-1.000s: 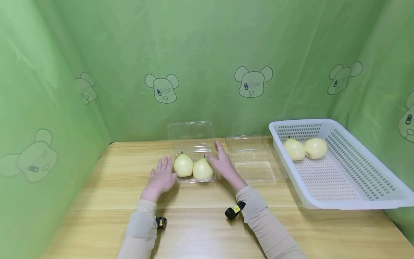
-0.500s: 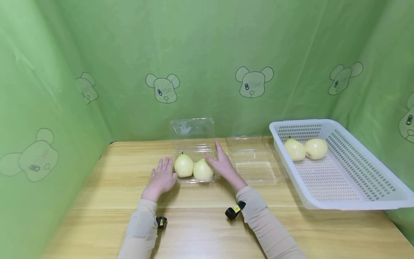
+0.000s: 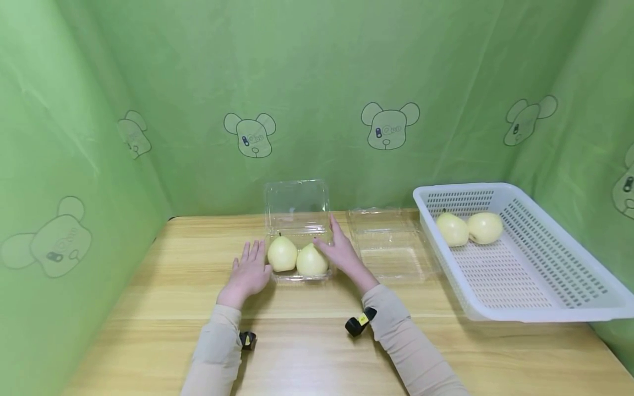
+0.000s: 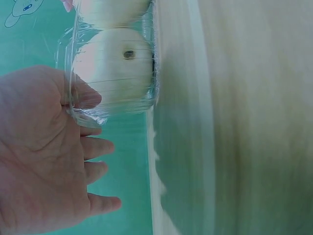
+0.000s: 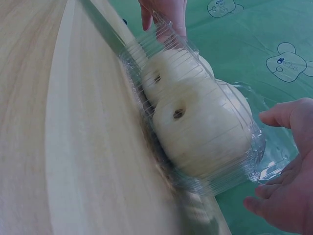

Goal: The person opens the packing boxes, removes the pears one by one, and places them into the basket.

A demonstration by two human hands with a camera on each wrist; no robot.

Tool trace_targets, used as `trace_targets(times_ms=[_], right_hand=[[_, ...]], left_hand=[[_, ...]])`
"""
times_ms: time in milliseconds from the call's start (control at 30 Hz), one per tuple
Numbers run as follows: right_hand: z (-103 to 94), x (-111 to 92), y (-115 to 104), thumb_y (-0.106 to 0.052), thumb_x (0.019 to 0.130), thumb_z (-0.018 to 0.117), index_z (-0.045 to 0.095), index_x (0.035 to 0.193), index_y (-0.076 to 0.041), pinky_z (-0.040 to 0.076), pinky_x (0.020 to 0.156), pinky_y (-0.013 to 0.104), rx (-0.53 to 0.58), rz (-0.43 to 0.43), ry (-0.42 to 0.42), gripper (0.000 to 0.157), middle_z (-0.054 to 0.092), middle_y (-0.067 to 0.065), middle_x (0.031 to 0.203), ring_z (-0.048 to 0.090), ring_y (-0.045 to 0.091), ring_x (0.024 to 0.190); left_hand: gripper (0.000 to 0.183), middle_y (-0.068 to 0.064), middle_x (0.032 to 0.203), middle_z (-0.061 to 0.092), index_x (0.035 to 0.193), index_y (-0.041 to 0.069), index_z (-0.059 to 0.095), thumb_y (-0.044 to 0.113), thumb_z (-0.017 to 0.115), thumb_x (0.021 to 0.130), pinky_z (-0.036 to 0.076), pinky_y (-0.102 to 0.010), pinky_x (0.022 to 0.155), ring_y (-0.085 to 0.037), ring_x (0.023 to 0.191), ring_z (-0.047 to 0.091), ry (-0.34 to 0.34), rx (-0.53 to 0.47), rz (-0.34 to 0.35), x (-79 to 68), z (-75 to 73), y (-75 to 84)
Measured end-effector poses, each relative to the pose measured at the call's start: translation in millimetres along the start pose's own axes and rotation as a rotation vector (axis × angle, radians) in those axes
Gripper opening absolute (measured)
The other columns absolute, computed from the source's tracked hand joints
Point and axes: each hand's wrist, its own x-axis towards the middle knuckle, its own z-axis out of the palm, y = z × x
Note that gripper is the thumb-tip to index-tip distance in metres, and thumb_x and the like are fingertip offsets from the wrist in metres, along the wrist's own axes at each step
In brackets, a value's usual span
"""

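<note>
Two pale yellow pears, the left one [image 3: 282, 254] and the right one [image 3: 311, 262], sit side by side in a clear plastic clamshell box [image 3: 301, 278]. Its hinged lid [image 3: 297, 203] stands raised at the back. My left hand [image 3: 249, 274] lies at the box's left side, fingers straight. In the left wrist view its thumb [image 4: 88, 94] overlaps the box's end wall. On the opposite side is my right hand [image 3: 344, 253], fingers extended along the box and thumb over the right pear. The right wrist view shows this thumb [image 5: 276, 116] near the raised lid.
Another clear clamshell box [image 3: 391, 253] lies open to the right on the wooden table [image 3: 297, 341]. Farther right stands a white perforated basket [image 3: 540, 314] holding two pears [image 3: 468, 228]. A green curtain [image 3: 317, 82] encloses the back and sides.
The lid of the box with the pears has tilted up to stand more upright and shifted slightly right. Both hands have stayed almost in place.
</note>
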Motion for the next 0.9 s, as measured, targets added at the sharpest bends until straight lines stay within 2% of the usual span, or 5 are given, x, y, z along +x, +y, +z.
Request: trace_targets(times_ms=[433, 700, 900], right_hand=[[0.8, 0.6, 0.9, -0.037, 0.091, 0.062, -0.002, 0.158, -0.017, 0.019, 0.119, 0.058, -0.004, 0.014, -0.017, 0.095, 0.017, 0.018, 0.162, 0.023, 0.043, 0.147], [3.0, 3.3, 5.1, -0.038, 0.091, 0.061, -0.002, 0.158, -0.018, 0.02, 0.119, 0.057, -0.006, 0.011, -0.016, 0.094, 0.017, 0.018, 0.162, 0.023, 0.042, 0.147], [3.1, 2.5, 1.4, -0.034, 0.092, 0.063, -0.001, 0.158, -0.015, 0.02, 0.119, 0.057, -0.007, 0.006, -0.011, 0.094, 0.017, 0.021, 0.161, 0.024, 0.043, 0.147]], left_hand=[[0.067, -0.017, 0.164, 0.009, 0.156, 0.004, 0.009, 0.03, 0.036, 0.101, 0.009, -0.066, 0.119, -0.038, 0.152, 0.002, -0.006, -0.004, -0.007, -0.9, -0.4, 0.3], [0.067, -0.018, 0.163, 0.011, 0.156, 0.004, 0.01, 0.029, 0.036, 0.1, 0.009, -0.067, 0.119, -0.039, 0.152, 0.002, 0.0, -0.011, -0.002, 0.0, 0.2, 0.2], [0.068, -0.018, 0.163, 0.011, 0.156, 0.005, 0.009, 0.03, 0.036, 0.099, 0.01, -0.066, 0.119, -0.038, 0.152, 0.003, -0.002, -0.006, -0.004, 0.2, 0.1, 0.5]])
